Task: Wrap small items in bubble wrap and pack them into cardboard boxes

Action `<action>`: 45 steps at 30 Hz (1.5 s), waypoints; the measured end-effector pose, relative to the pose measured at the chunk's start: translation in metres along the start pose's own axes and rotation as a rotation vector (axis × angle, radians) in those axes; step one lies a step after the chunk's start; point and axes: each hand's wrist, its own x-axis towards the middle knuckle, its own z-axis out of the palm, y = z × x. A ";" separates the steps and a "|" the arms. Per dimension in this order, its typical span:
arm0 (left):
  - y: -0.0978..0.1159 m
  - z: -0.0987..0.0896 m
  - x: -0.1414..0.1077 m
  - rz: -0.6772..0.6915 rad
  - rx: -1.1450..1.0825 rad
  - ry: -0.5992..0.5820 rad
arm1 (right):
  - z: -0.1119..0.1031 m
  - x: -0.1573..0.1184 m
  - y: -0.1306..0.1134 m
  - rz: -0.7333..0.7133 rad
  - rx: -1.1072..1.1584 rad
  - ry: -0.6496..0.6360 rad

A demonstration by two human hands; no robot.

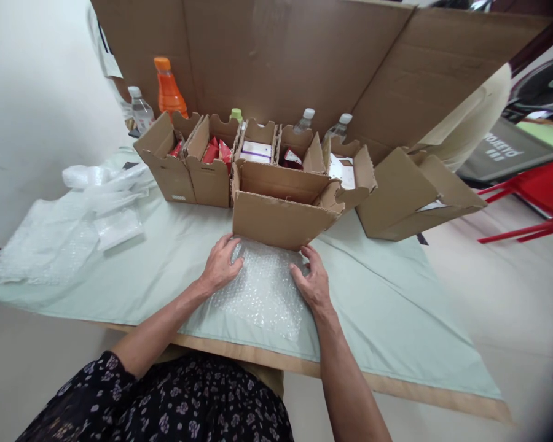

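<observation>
A clear sheet of bubble wrap (265, 291) lies flat on the pale green cloth in front of me. My left hand (222, 264) rests at its left edge, thumb and fingers apart. At the opposite edge is my right hand (312, 277), its fingers also apart and slightly curled. Neither hand holds anything. Just beyond my fingertips stands an open cardboard box (281, 220), and no contents show inside it. Both hands are close to its bottom front corners; whether they touch it I cannot tell.
Several cardboard bins (212, 178) with red and white packets stand behind. Bottles, one orange (168, 89), stand behind them against a cardboard panel (276, 55). More bubble wrap (50, 239) lies at left. Another carton (391, 196) is at right. The table's wooden edge (258, 355) is near me.
</observation>
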 end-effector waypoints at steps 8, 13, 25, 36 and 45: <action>0.019 0.012 -0.022 0.207 0.126 -0.072 | 0.006 -0.005 -0.014 -0.145 -0.214 0.224; 0.030 0.023 -0.032 0.331 0.227 -0.295 | 0.014 -0.017 -0.037 -0.251 -0.395 0.064; 0.009 0.008 -0.044 0.229 0.392 -0.301 | 0.000 -0.012 -0.004 -0.066 -0.536 -0.114; 0.027 0.015 -0.016 0.269 0.321 -0.209 | 0.022 -0.018 -0.047 -0.318 -0.465 -0.309; 0.009 0.014 -0.019 0.218 0.443 -0.197 | 0.019 -0.018 -0.042 -0.304 -0.378 -0.386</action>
